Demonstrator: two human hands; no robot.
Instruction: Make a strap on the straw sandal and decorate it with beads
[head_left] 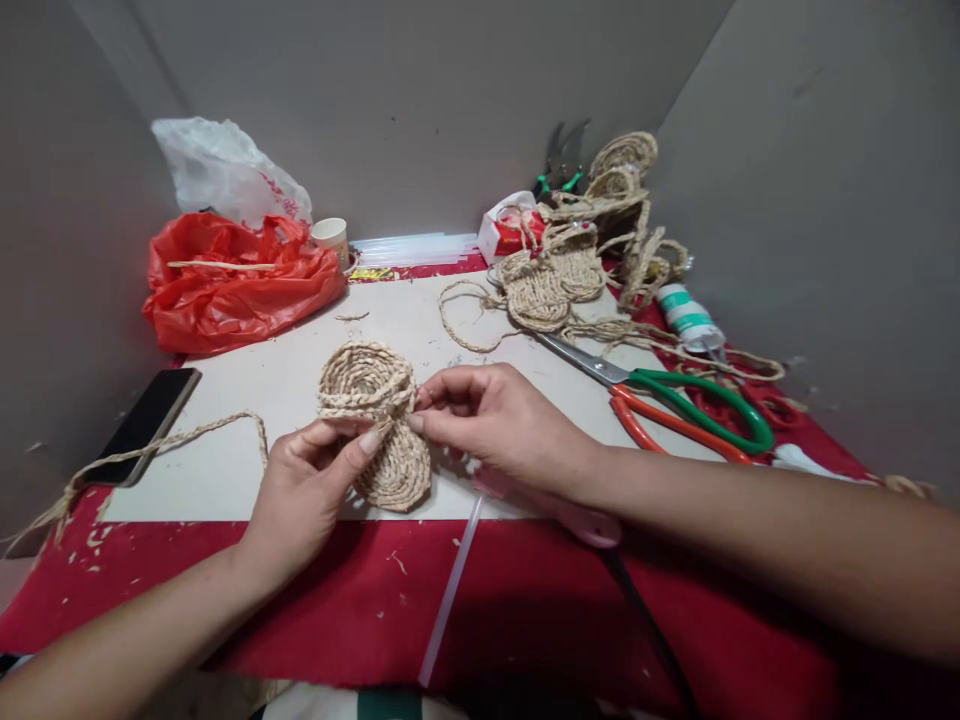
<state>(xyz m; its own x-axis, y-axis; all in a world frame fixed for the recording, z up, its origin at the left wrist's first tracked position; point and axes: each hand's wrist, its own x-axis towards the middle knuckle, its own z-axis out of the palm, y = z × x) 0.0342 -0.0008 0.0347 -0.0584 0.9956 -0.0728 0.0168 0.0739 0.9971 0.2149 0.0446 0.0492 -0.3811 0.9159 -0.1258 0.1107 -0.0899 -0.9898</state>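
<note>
A piece of coiled straw braid (367,375) with two rounded lobes is held between both hands, above a white board (217,470). My left hand (311,475) pinches its narrow middle from the left, thumb on top. From the right, my right hand (487,410) closes thumb and fingers on the same middle part. A loose braid tail (202,428) runs off to the left from behind my left hand, crossing a black phone (142,425). Partly hidden under my right forearm lies a pink glue gun (585,520), with a clear glue stick (454,590) beside it.
Large scissors (622,378) with green and orange handles lie right of the hands. Behind them are more coiled straw pieces (536,290), a red and white box (510,225) and a thread spool (690,315). A red plastic bag (240,290) and paper cup (330,235) stand back left.
</note>
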